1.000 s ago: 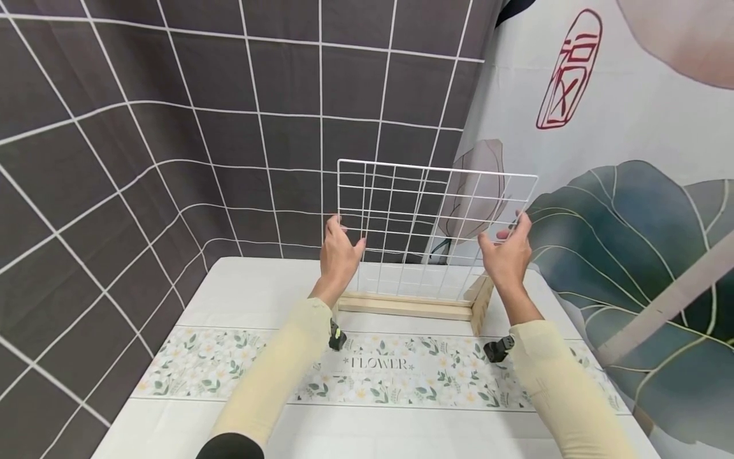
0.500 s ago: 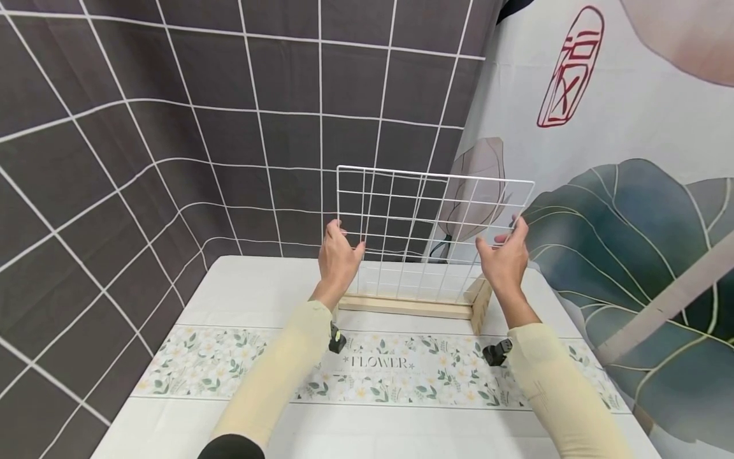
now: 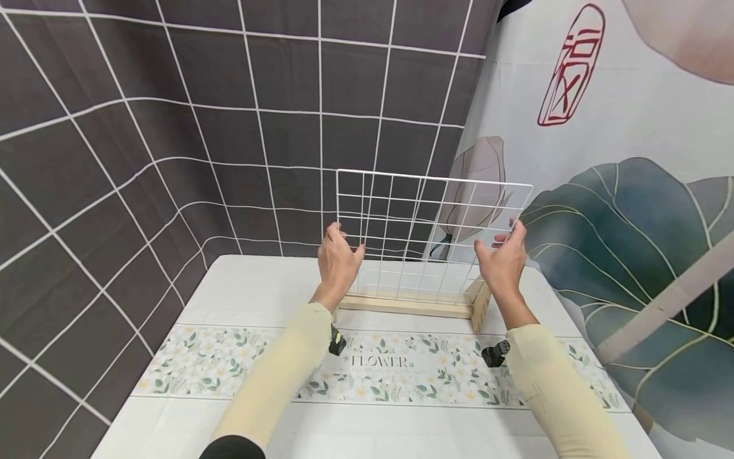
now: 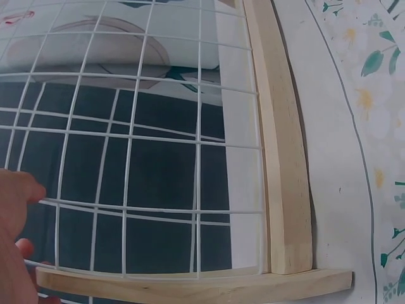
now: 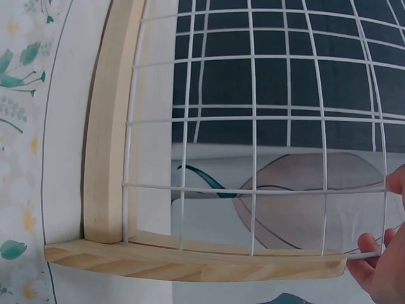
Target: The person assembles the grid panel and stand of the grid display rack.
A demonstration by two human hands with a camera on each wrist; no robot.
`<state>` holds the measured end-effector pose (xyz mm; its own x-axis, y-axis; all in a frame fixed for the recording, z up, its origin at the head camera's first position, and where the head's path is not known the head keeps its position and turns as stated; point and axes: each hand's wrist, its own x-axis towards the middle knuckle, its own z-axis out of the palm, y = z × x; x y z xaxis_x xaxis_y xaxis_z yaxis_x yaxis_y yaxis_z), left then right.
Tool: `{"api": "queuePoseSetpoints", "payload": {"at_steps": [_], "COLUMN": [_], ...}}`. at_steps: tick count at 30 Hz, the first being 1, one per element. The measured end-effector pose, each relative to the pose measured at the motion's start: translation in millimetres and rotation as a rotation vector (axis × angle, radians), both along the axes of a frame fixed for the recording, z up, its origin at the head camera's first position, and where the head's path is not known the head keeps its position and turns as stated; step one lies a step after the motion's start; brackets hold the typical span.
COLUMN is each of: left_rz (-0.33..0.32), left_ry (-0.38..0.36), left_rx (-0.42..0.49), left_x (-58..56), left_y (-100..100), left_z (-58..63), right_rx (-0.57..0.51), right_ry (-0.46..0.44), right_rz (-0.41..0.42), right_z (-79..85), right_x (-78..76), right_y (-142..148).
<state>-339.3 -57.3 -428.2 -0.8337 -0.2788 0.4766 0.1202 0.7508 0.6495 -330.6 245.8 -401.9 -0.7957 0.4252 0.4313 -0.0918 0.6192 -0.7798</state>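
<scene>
A white wire grid panel point(image 3: 434, 178) stands on edge in a pale wooden stand point(image 3: 407, 308), leaning a little back. My left hand point(image 3: 338, 262) grips its left side edge, with the thumb point(image 4: 35, 189) on the near face and the fingers partly hidden behind. On the opposite side edge, my right hand point(image 3: 503, 262) holds the panel between thumb and fingers. Both wrist views show the panel's bottom wire along the stand's long front bar point(image 4: 288, 190). Short end boards point(image 5: 209, 266) run back from the bar, one beside each lower corner of the panel.
The stand rests on a white tablecloth point(image 3: 269, 280) with a floral band point(image 3: 378, 386) lettered FLOWER. Behind the table hangs a dark curtain point(image 3: 287, 76) with white lines. A white cloth printed with large leaves point(image 3: 625, 236) hangs at the right.
The panel has come down slightly toward the wooden stand, its top edge now lower. Both hands have gone down a little with it, keeping hold of its sides. The stand has stayed in place.
</scene>
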Motion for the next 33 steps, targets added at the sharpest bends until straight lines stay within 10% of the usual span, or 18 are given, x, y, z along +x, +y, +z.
{"api": "queuePoseSetpoints", "payload": {"at_steps": [33], "left_rz": [0.009], "left_ry": [0.178], "left_rx": [-0.102], "left_x": [-4.4], "left_y": [-3], "left_z": [-21.1], "right_rx": [-0.057], "right_ry": [0.017], "right_rz": [0.004], "right_z": [-13.6], "right_x": [-3.9], "right_y": [-2]}}
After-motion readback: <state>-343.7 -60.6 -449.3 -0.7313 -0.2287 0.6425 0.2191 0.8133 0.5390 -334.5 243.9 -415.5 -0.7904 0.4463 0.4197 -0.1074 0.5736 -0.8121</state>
